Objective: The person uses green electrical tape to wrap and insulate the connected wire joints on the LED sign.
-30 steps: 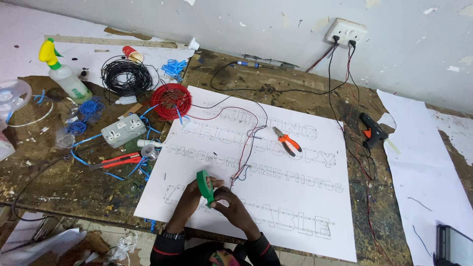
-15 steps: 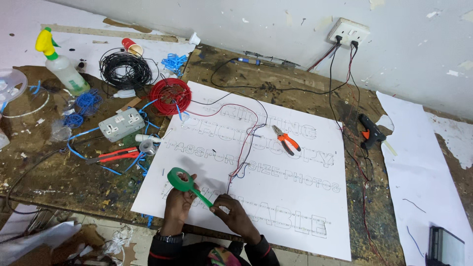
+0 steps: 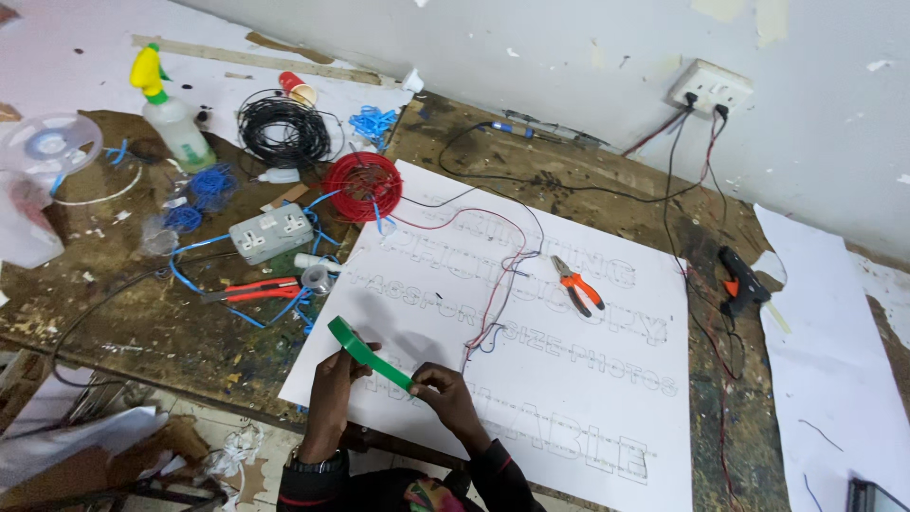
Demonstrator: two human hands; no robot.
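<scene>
Over white sheet (image 3: pixel 569 398), both hands stretch green tape (image 3: pixel 365 352).

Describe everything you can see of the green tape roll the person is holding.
The green tape roll is a narrow ring of glossy, plastic-looking tape, tilted and seen nearly edge-on. It sits in the left hand, above the near edge of the white sheet. A strip of green tape runs taut from it down to the right hand, whose fingers pinch its free end. Roll and strip are held above the sheet, touching only the hands.

A green tape roll (image 3: pixel 347 335) with its strip pulled out, above the white sheet (image 3: pixel 569 398).
</scene>
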